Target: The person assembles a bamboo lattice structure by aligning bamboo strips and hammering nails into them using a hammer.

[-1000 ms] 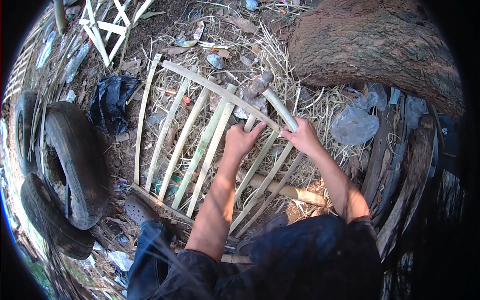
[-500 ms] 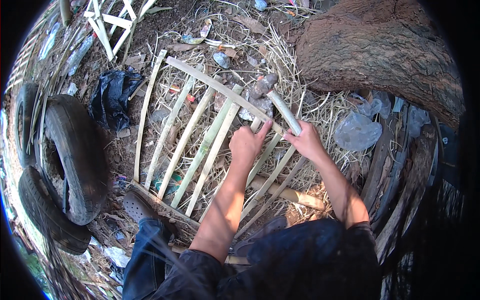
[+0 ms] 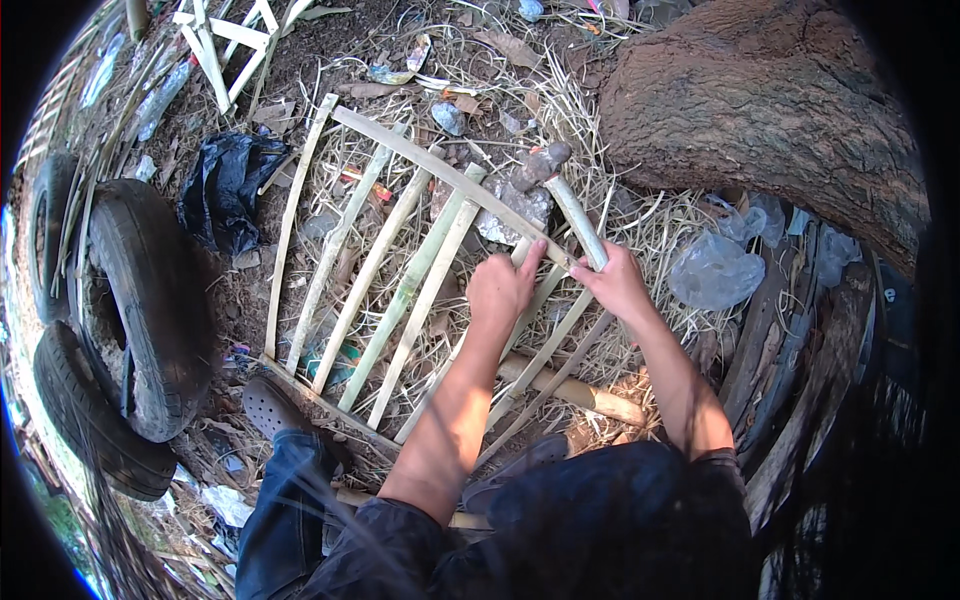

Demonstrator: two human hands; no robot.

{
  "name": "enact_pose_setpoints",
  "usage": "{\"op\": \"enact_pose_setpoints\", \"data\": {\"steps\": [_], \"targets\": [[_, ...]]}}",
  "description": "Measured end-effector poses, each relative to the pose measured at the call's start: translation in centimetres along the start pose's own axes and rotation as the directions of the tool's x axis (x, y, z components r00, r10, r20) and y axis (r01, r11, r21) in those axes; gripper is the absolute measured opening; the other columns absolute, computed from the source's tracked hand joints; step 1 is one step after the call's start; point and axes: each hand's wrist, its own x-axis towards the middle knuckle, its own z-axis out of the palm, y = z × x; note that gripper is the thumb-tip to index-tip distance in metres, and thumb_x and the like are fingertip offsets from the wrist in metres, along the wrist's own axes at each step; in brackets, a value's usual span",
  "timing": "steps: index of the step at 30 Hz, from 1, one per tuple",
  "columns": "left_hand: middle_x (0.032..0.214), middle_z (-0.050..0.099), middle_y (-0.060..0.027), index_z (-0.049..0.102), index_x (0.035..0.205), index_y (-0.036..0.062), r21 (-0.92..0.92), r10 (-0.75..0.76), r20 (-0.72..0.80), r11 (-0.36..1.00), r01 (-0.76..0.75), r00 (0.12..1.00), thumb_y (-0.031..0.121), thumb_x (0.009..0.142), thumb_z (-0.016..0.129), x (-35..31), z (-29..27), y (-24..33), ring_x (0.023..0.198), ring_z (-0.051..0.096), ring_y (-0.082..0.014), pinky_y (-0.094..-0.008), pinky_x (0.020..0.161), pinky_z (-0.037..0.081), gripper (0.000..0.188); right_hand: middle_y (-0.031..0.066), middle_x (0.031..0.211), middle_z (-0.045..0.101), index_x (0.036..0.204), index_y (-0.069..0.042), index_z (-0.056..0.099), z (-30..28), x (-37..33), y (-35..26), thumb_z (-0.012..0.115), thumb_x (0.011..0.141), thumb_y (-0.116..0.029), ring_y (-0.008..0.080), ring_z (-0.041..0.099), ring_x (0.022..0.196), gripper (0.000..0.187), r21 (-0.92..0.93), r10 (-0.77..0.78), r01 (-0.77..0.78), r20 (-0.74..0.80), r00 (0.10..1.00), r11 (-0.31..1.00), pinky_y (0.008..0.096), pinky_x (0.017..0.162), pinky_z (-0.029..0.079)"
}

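Observation:
A frame of pale bamboo slats lies before me, several strips running from a top crosspiece to a lower one. Near the right end of that top crosspiece, my left hand is closed on it, one finger laid along the strip. My right hand grips the light handle of a hammer, whose dark, dirty head points away from me. The right thumb touches the crosspiece's end. Beneath the crosspiece and beside the hammer head sits a greyish stone.
Old tyres and a crumpled black plastic bag lie at left. A thick tree trunk fills the upper right, with clear plastic bags below it. A bamboo pole lies under the frame. Dry shavings litter the soil.
The hammer has shifted slightly right and its head stands a little farther from the crosspiece. Both hands keep their hold; the view has moved a little.

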Motion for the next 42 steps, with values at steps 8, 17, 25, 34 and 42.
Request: {"op": "enact_pose_setpoints", "data": {"steps": [8,17,25,34,42], "targets": [[0.081,0.066,-0.0318,0.070,0.081,-0.0096,-0.017,-0.044,0.065,0.999,0.045,0.997,0.078,0.080,0.050,0.2,-0.4,0.1,0.085,0.068,-0.0434,-0.0476,0.079,0.053,0.090,0.0128,0.077,0.068,0.089,0.000,0.066,0.1,0.1,0.8,0.076,0.075,-0.018,0.0265,0.067,0.071,0.024,0.033,0.015,-0.015,0.007,1.000,0.999,0.0376,0.070,0.052],[0.079,0.066,-0.0313,0.069,0.078,-0.0100,-0.041,-0.008,0.058,0.999,0.011,0.998,0.079,0.080,0.049,-0.2,-0.1,-1.1,0.083,0.068,-0.0431,-0.0480,0.077,0.052,0.091,0.0187,0.081,0.066,0.100,0.003,0.067,-2.0,-3.6,-1.2,0.072,0.084,-0.023,0.0341,0.066,0.076,0.031,-0.185,-0.031,0.005,-0.142,0.989,0.983,0.0416,0.071,0.051],[0.082,0.067,-0.0290,0.070,0.081,-0.0075,-0.076,0.019,0.069,0.997,-0.014,0.997,0.081,0.078,0.048,-0.2,-0.1,-1.3,0.086,0.068,-0.0414,-0.0465,0.078,0.054,0.091,0.0164,0.069,0.066,0.099,0.006,0.067,-3.5,-7.1,-2.3,0.070,0.088,-0.022,0.0227,0.065,0.061,0.030,-0.111,-0.135,0.130,-0.036,0.990,0.985,0.0351,0.057,0.049],[0.087,0.068,-0.0286,0.070,0.082,-0.0070,-0.113,0.018,0.089,0.994,-0.008,0.996,0.082,0.077,0.050,-0.1,-0.1,-1.6,0.089,0.068,-0.0399,-0.0458,0.079,0.054,0.091,0.0236,0.066,0.063,0.093,0.004,0.062,-3.8,-8.9,-4.3,0.064,0.091,-0.037,0.0405,0.066,0.065,0.042,-0.305,-0.135,0.097,-0.104,0.985,0.947,0.0439,0.058,0.048],[0.079,0.069,-0.0246,0.072,0.077,-0.0035,-0.106,0.037,0.059,0.994,-0.030,0.998,0.080,0.077,0.051,0.3,0.3,-2.0,0.082,0.069,-0.0383,-0.0458,0.073,0.054,0.086,0.0258,0.070,0.063,0.095,0.003,0.061,-3.5,-9.3,-3.7,0.063,0.091,-0.035,0.0462,0.064,0.072,0.037,-0.496,-0.095,0.050,-0.065,0.993,0.867,0.0483,0.061,0.048]]}}
